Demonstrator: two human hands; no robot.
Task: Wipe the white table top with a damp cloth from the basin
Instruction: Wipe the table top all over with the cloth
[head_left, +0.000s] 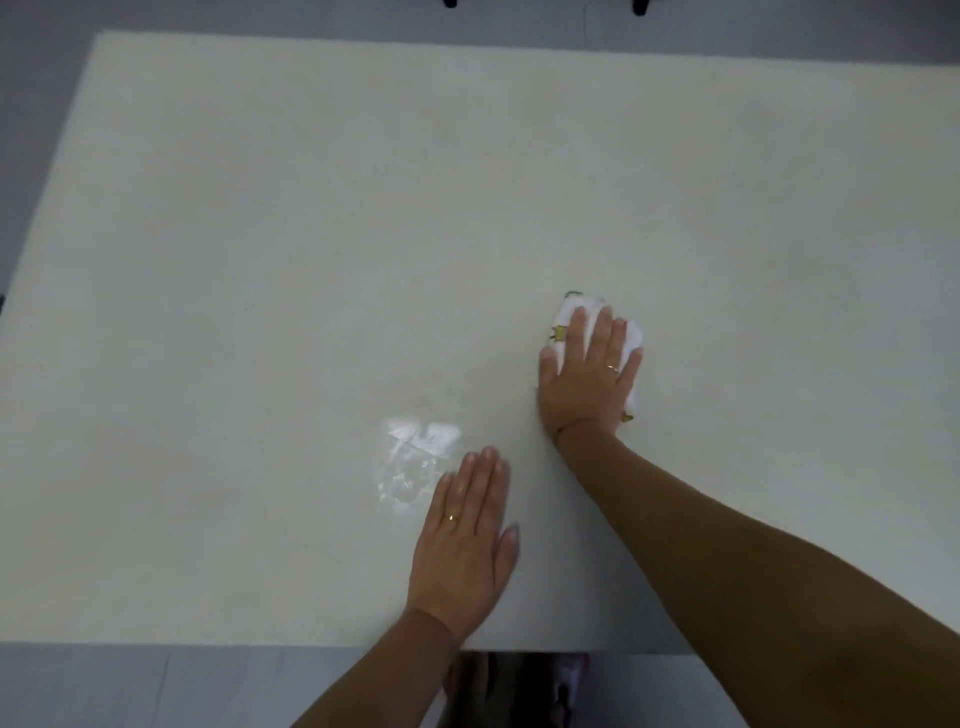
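Cloth (566, 318), white with yellow print, lies bunched under right hand (587, 376).

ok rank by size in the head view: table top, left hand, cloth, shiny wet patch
1. table top
2. left hand, nearest the camera
3. shiny wet patch and cloth: unsure, right hand covers most of it

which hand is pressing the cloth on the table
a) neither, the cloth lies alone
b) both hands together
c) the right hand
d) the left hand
c: the right hand lies flat with its fingers spread on the white cloth, while the left hand rests flat on the bare table top, apart from the cloth.
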